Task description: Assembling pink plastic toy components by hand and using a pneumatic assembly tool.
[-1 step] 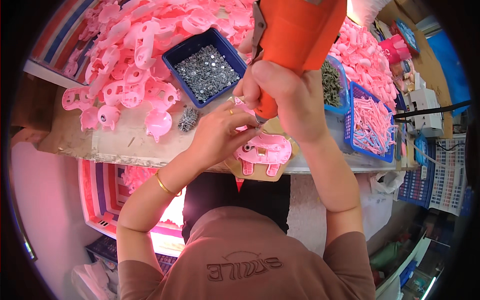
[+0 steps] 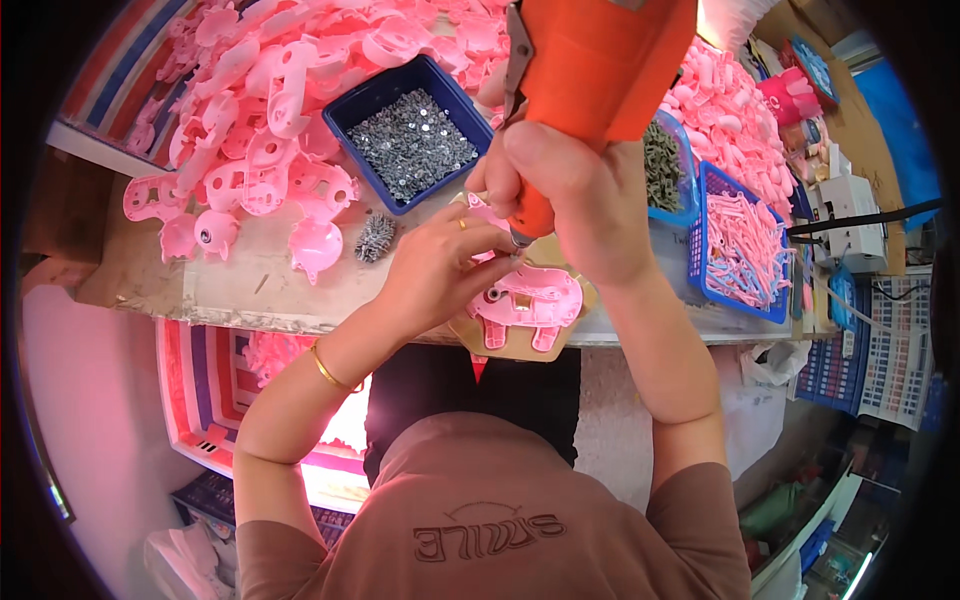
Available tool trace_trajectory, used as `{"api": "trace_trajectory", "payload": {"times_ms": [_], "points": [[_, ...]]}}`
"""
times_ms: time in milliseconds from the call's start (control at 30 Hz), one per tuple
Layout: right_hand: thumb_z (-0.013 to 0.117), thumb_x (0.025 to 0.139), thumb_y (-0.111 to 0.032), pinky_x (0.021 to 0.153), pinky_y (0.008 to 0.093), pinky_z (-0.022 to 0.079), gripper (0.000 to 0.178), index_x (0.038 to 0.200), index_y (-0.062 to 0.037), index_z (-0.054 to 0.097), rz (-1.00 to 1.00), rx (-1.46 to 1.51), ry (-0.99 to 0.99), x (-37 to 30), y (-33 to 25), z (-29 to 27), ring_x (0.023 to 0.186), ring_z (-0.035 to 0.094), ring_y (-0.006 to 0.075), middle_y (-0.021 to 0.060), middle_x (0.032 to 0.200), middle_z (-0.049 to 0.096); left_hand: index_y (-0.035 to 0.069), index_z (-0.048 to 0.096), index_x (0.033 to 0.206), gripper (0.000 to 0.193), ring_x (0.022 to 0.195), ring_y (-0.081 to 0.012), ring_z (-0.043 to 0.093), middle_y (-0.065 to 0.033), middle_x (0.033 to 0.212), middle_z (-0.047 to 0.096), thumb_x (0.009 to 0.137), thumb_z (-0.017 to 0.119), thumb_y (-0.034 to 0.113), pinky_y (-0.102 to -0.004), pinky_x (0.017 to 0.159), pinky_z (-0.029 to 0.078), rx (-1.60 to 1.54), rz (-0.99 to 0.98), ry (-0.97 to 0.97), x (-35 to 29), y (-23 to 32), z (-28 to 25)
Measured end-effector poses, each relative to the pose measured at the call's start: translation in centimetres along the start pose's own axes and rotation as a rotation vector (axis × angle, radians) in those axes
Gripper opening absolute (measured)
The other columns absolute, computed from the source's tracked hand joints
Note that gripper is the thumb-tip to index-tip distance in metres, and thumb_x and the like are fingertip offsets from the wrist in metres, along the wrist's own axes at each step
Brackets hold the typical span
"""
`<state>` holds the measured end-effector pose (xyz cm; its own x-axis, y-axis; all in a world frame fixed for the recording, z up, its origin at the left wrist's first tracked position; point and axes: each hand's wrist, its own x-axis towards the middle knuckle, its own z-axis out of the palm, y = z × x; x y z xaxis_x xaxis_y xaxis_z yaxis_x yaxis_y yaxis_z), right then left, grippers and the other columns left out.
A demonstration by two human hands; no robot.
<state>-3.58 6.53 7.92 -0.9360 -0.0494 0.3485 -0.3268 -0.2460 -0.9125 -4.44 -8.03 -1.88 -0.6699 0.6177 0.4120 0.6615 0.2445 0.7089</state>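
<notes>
My right hand point(image 2: 590, 195) is wrapped round an orange power screwdriver point(image 2: 600, 75), held upright with its tip pointing down. Close to that tip, my left hand point(image 2: 445, 255) has thumb and forefinger pinched together; whatever lies between them is too small to make out. Just below the fingertips lies a pink animal-shaped plastic shell half point(image 2: 540, 300), its inner side up and two legs toward me. It rests on a tan, angular holder point(image 2: 515, 350) at the table's near edge. Part of another pink piece behind it is mostly hidden by my hands.
A dark blue bin of small screws point(image 2: 410, 140) stands beyond my left hand, with a clump of screws point(image 2: 376, 238) nearby. Pink shells point(image 2: 270, 90) are heaped far left. On the right are a blue basket of pink sticks point(image 2: 745, 240) and a tub of dark small parts point(image 2: 660, 165).
</notes>
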Motion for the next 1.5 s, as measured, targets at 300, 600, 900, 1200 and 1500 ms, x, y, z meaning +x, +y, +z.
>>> {"api": "trace_trajectory", "payload": {"times_ms": [300, 600, 900, 1200, 1500], "points": [[0.069, 0.083, -0.014, 0.059, 0.0233, 0.044, 0.027, 0.103, 0.0020, 0.063, 0.016, -0.006, -0.030, -1.2, -0.5, -0.9, 0.064, 0.052, 0.0047, -0.0021, 0.073, 0.057, 0.006, 0.071, 0.092, 0.015, 0.085, -0.0285, 0.062, -0.0088, 0.083, 0.067, 0.080, 0.074, 0.014, -0.0396, 0.075, 0.050, -0.170, -0.044, -0.068, -0.8, -0.1, 1.2], [0.060, 0.078, 0.000, 0.053, 0.0254, 0.049, 0.031, 0.108, 0.0054, 0.053, 0.008, -0.248, 0.089, -3.4, -1.1, -0.8, 0.053, 0.057, 0.0122, 0.0061, 0.066, 0.057, 0.009, 0.070, 0.099, 0.023, 0.087, -0.0260, 0.059, -0.0063, 0.088, 0.066, 0.077, 0.075, 0.016, -0.0382, 0.074, 0.050, -0.131, -0.038, -0.136, -0.8, 1.5, 0.9], [0.058, 0.079, 0.005, 0.056, 0.0265, 0.053, 0.023, 0.100, 0.0025, 0.052, 0.002, -0.290, 0.113, -6.1, 1.6, -4.5, 0.050, 0.052, 0.0096, 0.0038, 0.065, 0.054, 0.010, 0.067, 0.101, 0.028, 0.099, -0.0226, 0.057, -0.0015, 0.104, 0.063, 0.075, 0.075, 0.019, -0.0368, 0.086, 0.048, 0.219, 0.236, -0.152, -2.2, 2.0, 3.2], [0.055, 0.080, 0.004, 0.061, 0.0298, 0.056, 0.014, 0.092, 0.0016, 0.050, 0.047, -0.248, 0.245, -6.9, 2.0, -4.1, 0.051, 0.052, 0.0083, 0.0022, 0.064, 0.050, 0.009, 0.067, 0.098, 0.025, 0.101, -0.0220, 0.057, -0.0017, 0.102, 0.063, 0.076, 0.073, 0.019, -0.0353, 0.089, 0.047, 0.255, 0.205, -0.175, -2.7, 1.9, 3.9], [0.057, 0.082, 0.003, 0.056, 0.0272, 0.053, 0.008, 0.084, -0.0005, 0.049, -0.015, -0.344, 0.203, -7.9, 3.0, -4.4, 0.050, 0.050, 0.0074, 0.0022, 0.064, 0.050, 0.009, 0.067, 0.096, 0.023, 0.099, -0.0224, 0.057, -0.0017, 0.099, 0.064, 0.076, 0.073, 0.018, -0.0355, 0.088, 0.048, 0.237, 0.200, -0.191, -2.6, 1.8, 3.9]]}}
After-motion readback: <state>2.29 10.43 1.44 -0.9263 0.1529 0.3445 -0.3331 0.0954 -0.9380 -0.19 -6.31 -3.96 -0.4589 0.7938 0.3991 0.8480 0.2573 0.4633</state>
